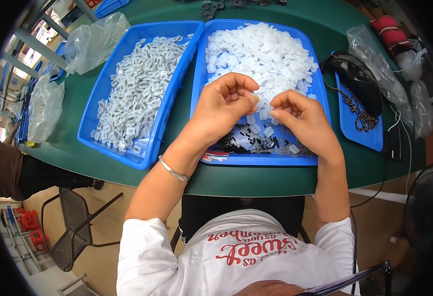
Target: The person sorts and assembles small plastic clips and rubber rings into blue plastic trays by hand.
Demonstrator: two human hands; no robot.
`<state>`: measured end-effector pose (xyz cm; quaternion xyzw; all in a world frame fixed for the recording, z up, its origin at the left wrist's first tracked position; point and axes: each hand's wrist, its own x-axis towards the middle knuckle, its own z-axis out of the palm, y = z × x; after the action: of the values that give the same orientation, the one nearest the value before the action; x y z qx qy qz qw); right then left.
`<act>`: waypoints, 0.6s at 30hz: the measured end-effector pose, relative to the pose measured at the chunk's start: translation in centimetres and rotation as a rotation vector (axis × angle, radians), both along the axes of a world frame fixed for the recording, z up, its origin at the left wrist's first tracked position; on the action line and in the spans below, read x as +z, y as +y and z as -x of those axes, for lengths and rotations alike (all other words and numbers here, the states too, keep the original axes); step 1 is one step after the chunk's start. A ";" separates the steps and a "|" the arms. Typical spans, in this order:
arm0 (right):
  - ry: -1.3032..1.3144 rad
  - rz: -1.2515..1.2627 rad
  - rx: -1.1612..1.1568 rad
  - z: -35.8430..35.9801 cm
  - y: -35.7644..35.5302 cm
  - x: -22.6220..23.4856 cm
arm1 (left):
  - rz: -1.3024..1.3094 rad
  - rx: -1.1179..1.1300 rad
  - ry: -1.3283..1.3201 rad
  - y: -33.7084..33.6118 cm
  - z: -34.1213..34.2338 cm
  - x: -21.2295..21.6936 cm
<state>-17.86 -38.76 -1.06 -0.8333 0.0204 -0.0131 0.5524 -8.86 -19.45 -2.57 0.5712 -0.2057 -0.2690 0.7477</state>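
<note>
Single view, head-worn fisheye, left camera of the pair. Looks steeply down and forward over the person's own chest onto the green surface. Close range: forearms enter from the lower edge, blue trays fill the centre. Straight edges bow near the rim; corners vignetted black. Floor and a chair visible lower left.

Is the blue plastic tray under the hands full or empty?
Largely full: the blue plastic tray holds heaped white plastic pieces, with small black parts at its near end.

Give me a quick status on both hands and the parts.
Left hand and right hand pinched together over the white plastic pieces. Blue tray beneath. Nothing blocking.
</note>
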 end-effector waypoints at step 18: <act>0.095 0.585 0.117 1.5 -2.8 0.9 | -0.156 0.009 -0.026 -0.1 -0.3 -0.3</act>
<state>-19.34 -41.56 -0.19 -0.9564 -0.0068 0.0523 0.2872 -8.54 -19.57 -2.90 0.6320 -0.1913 -0.2735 0.6994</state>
